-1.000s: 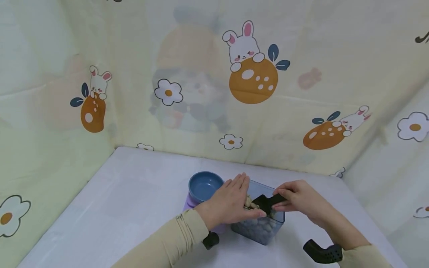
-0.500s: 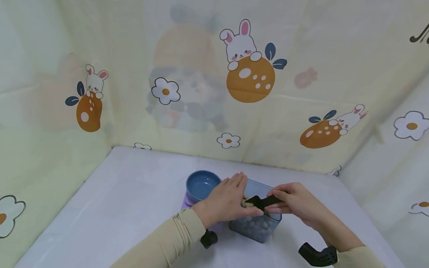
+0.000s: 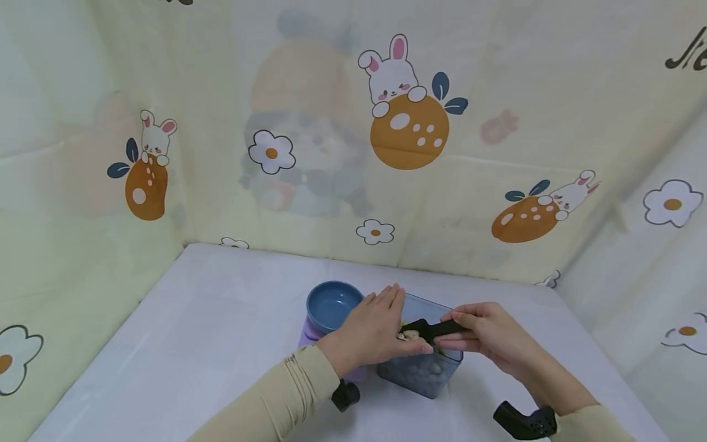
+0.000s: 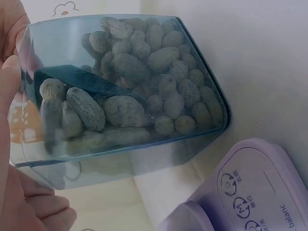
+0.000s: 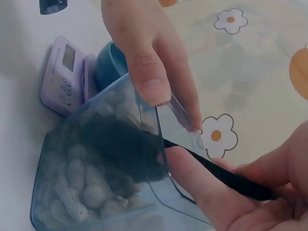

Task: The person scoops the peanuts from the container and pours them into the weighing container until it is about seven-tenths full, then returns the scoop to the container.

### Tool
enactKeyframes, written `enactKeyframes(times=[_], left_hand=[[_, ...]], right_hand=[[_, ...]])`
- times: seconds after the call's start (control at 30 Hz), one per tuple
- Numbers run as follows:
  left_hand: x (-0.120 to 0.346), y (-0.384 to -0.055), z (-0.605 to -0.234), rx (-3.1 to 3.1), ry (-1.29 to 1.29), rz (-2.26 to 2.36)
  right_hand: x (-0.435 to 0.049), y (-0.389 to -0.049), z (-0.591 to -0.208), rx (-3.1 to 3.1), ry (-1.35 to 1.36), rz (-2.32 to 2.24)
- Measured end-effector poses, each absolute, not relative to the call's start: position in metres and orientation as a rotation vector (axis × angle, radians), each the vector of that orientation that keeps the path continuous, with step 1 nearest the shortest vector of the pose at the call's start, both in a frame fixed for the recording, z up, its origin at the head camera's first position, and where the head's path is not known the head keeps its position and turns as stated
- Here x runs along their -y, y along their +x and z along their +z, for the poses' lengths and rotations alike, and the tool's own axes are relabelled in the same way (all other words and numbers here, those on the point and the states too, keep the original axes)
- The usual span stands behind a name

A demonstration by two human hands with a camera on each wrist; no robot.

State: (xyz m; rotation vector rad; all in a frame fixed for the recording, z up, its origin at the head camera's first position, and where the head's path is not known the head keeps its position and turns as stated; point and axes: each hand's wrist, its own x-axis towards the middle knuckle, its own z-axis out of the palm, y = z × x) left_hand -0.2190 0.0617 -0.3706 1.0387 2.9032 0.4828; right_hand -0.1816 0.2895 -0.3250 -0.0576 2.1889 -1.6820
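Note:
A clear bluish plastic bin (image 3: 418, 376) of unshelled peanuts (image 4: 168, 91) stands tilted in the wrist views. My left hand (image 3: 374, 330) lies across its left rim, thumb (image 5: 155, 89) on the near side and fingers over the far part, holding it. With my right hand (image 3: 488, 331) I pinch the handle of a black scoop (image 3: 448, 327). The scoop's blade is inside the bin among the peanuts, under my left palm in the head view. Through the wall, in the left wrist view, the blade (image 4: 82, 79) shows as a dark wedge with peanuts beside it.
Left of the bin, a blue bowl (image 3: 333, 305) sits on a lilac kitchen scale (image 4: 260, 178), partly hidden by my left hand. Black wrist-worn devices (image 3: 525, 421) hang at both sleeves. A rabbit-print curtain (image 3: 309, 202) borders the white table (image 3: 221, 319) at the back.
The scoop's blade has tilted and shifted slightly left within the bin, toward my left palm. My left hand keeps its place on the rim. The head view has shifted a little.

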Motion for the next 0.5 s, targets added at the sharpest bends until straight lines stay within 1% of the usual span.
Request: enactKeyframes(times=[0.33,0.5], left_hand=[[-0.0622,-0.2197,-0.3687,-2.929,1.050,0.479],[-0.0633,-0.2185,-0.3701,-2.934,1.059,0.460]], right_hand=[[-0.2858,-0.1771,-0.3231,-2.138,-0.069,-1.730],[-0.2899,-0.1734,-0.3240,-2.061,-0.033,-1.798]])
